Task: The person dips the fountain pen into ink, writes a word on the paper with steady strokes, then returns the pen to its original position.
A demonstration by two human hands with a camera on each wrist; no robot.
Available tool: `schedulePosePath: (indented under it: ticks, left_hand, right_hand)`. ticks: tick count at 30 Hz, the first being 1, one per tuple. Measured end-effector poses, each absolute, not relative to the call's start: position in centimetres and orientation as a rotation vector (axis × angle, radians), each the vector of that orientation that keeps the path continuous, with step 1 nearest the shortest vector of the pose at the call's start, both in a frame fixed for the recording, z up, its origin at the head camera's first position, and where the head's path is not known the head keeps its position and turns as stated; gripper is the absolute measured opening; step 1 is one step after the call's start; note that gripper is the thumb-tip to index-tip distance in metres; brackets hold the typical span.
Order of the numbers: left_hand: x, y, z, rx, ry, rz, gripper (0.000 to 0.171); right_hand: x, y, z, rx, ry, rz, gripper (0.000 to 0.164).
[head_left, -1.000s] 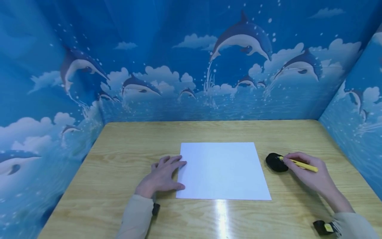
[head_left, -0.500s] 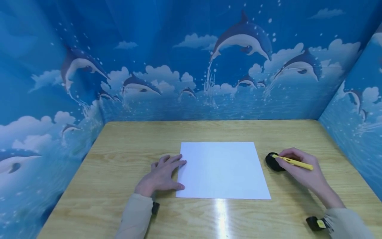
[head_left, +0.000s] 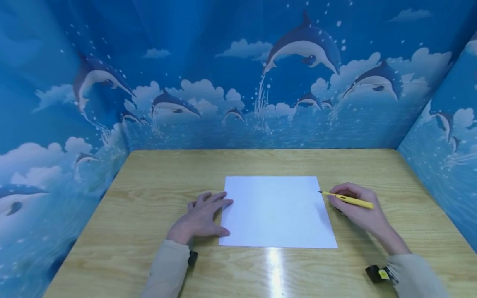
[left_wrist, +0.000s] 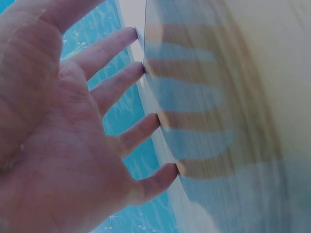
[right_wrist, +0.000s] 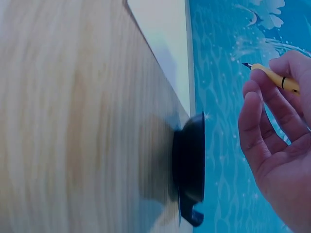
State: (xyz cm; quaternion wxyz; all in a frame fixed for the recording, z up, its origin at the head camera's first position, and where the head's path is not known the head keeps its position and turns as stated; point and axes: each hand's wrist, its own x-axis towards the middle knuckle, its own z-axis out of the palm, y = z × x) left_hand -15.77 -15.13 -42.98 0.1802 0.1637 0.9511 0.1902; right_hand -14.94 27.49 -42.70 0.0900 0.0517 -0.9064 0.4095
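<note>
A blank white sheet of paper (head_left: 277, 211) lies on the table. My left hand (head_left: 199, 221) rests at its left edge, fingers spread, with thumb and two fingertips on the paper. In the left wrist view the fingers (left_wrist: 124, 92) are fairly straight and hold nothing. My right hand (head_left: 361, 217) pinches a yellow pen (head_left: 354, 201) between thumb and fingers. The pen's dark pointed nib (right_wrist: 247, 65) is uncapped and overlaps the paper's right edge in the head view. A small black dish (right_wrist: 189, 160) with a short handle stands on the table near the right hand, which hides it from the head view.
The wood-grain table (head_left: 175, 165) reaches back to a blue dolphin-printed curtain (head_left: 208, 74), which also covers both sides. A black wrist strap device (head_left: 377, 274) is at the right sleeve, and another (head_left: 192, 258) at the left.
My right hand has moved left with the yellow pen, from over the black dish to the paper's right edge. The left hand stays at the paper's left edge.
</note>
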Motion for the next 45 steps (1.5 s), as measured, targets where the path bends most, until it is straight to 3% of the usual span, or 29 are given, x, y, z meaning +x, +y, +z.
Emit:
schedulePosePath:
  ticks: [45]
  left_hand:
    - [-15.8, -15.0, -43.0, 0.436, 2.696, 0.508, 0.081]
  right_hand:
    - [-19.9, 17.4, -43.7, 0.327, -2.736, 1.907, 0.022]
